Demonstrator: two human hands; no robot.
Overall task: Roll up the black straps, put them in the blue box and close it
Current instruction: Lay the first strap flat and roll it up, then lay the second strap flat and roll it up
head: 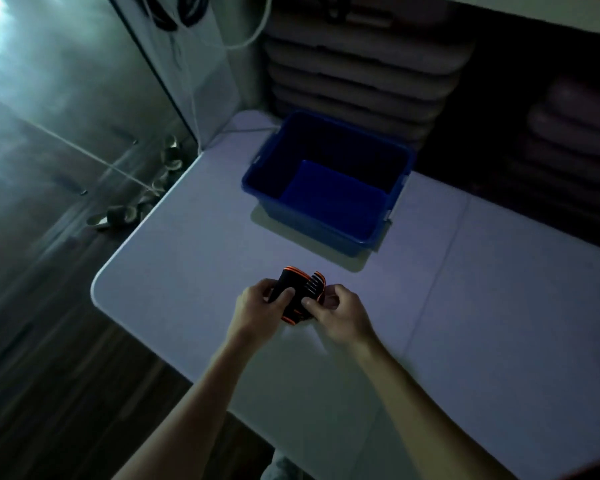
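Note:
A black strap point(300, 294) with orange edges is bunched into a roll between both hands, just above the white table point(482, 306). My left hand point(260, 308) grips its left side, thumb on top. My right hand point(336, 311) pinches its right side. The blue box point(257, 178) stands open at the far side of the table, beyond the hands, and its inside looks bare. A flat pale panel, possibly the lid point(374, 252), lies under the box. No other strap is in view.
The table's rounded left corner point(97, 289) drops to a dark wooden floor. Several shoes point(118, 216) lie on the floor by the table's left edge. Stacked cushions point(361, 64) fill shelves behind the box. A white cable point(250, 128) trails onto the table's far corner.

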